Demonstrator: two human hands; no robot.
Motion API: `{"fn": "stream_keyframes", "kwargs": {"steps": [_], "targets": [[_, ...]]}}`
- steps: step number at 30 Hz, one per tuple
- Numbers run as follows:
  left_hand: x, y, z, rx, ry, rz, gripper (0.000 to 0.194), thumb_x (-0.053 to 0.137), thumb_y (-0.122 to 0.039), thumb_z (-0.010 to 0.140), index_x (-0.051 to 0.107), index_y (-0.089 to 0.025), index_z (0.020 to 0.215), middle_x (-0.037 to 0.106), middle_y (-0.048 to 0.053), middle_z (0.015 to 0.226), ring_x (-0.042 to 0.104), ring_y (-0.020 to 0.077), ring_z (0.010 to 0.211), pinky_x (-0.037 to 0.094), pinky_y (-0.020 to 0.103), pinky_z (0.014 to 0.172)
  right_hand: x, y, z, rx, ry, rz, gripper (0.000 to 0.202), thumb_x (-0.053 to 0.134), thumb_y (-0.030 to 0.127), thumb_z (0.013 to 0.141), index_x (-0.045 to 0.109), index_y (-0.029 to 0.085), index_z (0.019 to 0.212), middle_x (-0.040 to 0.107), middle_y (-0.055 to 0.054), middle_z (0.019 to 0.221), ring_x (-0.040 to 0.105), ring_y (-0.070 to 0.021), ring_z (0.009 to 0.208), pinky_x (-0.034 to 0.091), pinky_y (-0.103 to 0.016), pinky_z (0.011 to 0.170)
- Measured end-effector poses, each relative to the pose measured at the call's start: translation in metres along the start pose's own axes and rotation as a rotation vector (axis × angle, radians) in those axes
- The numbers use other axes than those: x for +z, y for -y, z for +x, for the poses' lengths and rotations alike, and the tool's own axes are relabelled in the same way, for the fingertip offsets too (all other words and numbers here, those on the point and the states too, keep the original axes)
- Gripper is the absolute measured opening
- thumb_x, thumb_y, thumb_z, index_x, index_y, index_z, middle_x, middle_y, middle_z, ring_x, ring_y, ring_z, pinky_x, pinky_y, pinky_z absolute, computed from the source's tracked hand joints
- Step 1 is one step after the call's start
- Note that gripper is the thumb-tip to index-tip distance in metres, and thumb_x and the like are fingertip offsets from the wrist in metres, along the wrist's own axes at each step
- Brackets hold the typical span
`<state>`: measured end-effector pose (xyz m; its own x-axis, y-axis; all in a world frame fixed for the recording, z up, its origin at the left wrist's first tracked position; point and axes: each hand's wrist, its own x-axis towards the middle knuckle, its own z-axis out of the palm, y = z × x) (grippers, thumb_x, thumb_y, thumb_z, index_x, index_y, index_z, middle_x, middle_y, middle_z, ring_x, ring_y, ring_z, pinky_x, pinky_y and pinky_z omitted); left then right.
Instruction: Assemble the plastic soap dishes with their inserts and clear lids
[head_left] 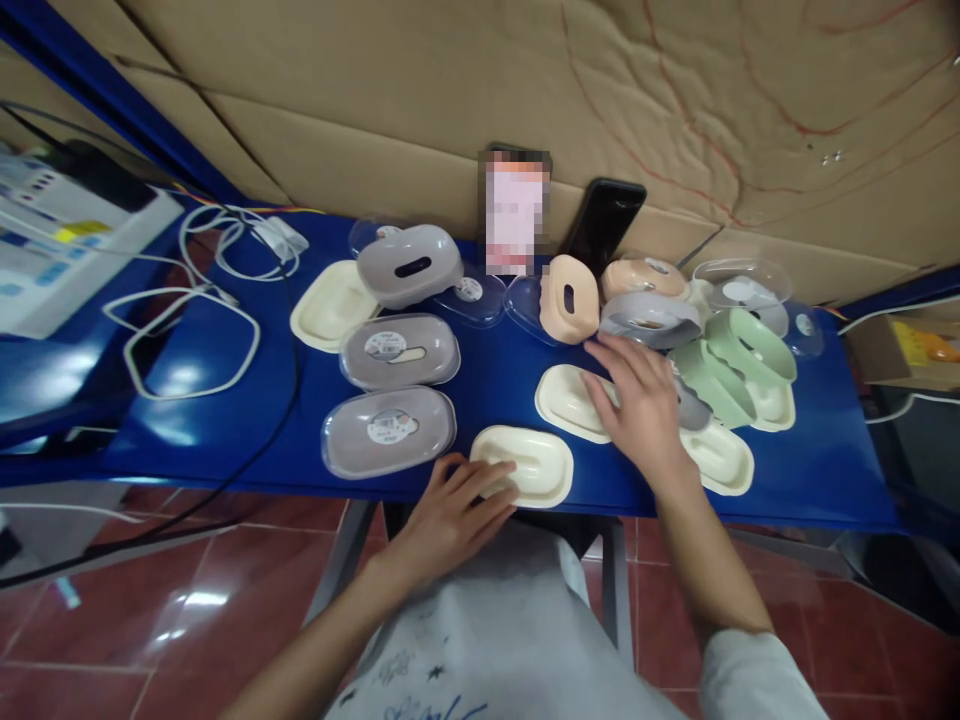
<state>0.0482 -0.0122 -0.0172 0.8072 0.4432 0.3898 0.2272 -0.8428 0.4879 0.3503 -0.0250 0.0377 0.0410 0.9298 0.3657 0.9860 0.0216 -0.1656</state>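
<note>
My left hand [465, 500] lies with fingers spread on the left end of a cream oval tray [544, 465] at the table's front edge. Over a second cream tray [562, 395], my right hand [637, 395] reaches out, fingers extended and apart. Its fingertips are close to a grey oval shell [652, 318] and a peach shell with a slot [571, 300]; whether they touch either is unclear. Left of my left hand sit two grey oval boxes with clear lids and round labels, a nearer one [352, 435] and a farther one [435, 350].
Behind them are a slotted grey shell [409, 262], a cream tray [334, 305] and clear lids. Green shells [724, 385] and another cream tray [724, 460] lie at right. Two phones, one dark [607, 220], lean on the cardboard [420, 120]. White cables [247, 345] lie at left.
</note>
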Motion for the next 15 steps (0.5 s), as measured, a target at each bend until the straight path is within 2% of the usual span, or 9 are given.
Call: {"fn": "stream_keyframes", "kwargs": {"steps": [3,5,7,9,12,15], "targets": [[0.000,0.002,0.001,0.004,0.001,-0.002,0.011,0.069,-0.018,0.105,0.072,-0.020,0.115,0.076,0.009,0.132,0.070,0.0239,0.113,0.046,0.041,0.099,0.030,0.006,0.045,0.082,0.071,-0.079,0.059,0.061,0.050,0.107,0.059,0.014,0.153,0.065,-0.020,0.152,0.060,-0.0394,0.139,0.046,-0.056,0.113],[-0.002,0.001,-0.002,-0.015,-0.009,-0.012,0.012,0.068,-0.015,0.105,0.071,-0.020,0.116,0.074,0.010,0.133,0.070,0.0245,0.114,0.049,0.041,0.100,0.043,0.011,0.065,0.153,0.126,-0.088,0.056,0.059,0.046,0.108,0.059,0.012,0.152,0.070,-0.023,0.144,0.063,-0.0394,0.133,0.044,-0.056,0.112],[-0.002,0.000,-0.007,-0.052,-0.043,-0.016,0.014,0.069,-0.014,0.103,0.071,-0.020,0.116,0.072,0.011,0.135,0.069,0.0256,0.116,0.053,0.041,0.099,0.043,0.016,0.069,0.184,0.125,-0.052,0.047,0.055,0.039,0.110,0.062,0.014,0.149,0.074,-0.019,0.139,0.067,-0.0358,0.130,0.043,-0.054,0.113],[-0.001,0.001,-0.013,-0.087,-0.086,-0.013,0.019,0.071,-0.013,0.102,0.070,-0.020,0.120,0.070,0.013,0.137,0.068,0.0268,0.121,0.057,0.041,0.100,0.030,0.020,0.056,0.153,0.073,0.009,0.043,0.053,0.038,0.111,0.062,0.020,0.149,0.073,-0.014,0.144,0.066,-0.0323,0.134,0.038,-0.054,0.119],[0.003,0.004,-0.019,-0.104,-0.126,0.013,0.034,0.074,-0.015,0.101,0.067,-0.021,0.133,0.067,0.014,0.141,0.066,0.0274,0.129,0.060,0.041,0.104,0.002,0.026,0.015,0.022,0.048,0.126,0.040,0.058,0.035,0.110,0.062,0.028,0.150,0.071,-0.008,0.148,0.063,-0.0297,0.141,0.029,-0.056,0.127],[0.002,0.006,-0.021,-0.087,-0.159,0.068,0.046,0.072,-0.014,0.101,0.062,-0.024,0.145,0.059,0.016,0.149,0.063,0.0281,0.135,0.062,0.041,0.105,-0.017,0.034,-0.037,-0.125,0.150,0.291,0.050,0.064,0.025,0.106,0.056,0.030,0.156,0.070,-0.006,0.150,0.059,-0.0284,0.147,0.040,-0.054,0.125]]}}
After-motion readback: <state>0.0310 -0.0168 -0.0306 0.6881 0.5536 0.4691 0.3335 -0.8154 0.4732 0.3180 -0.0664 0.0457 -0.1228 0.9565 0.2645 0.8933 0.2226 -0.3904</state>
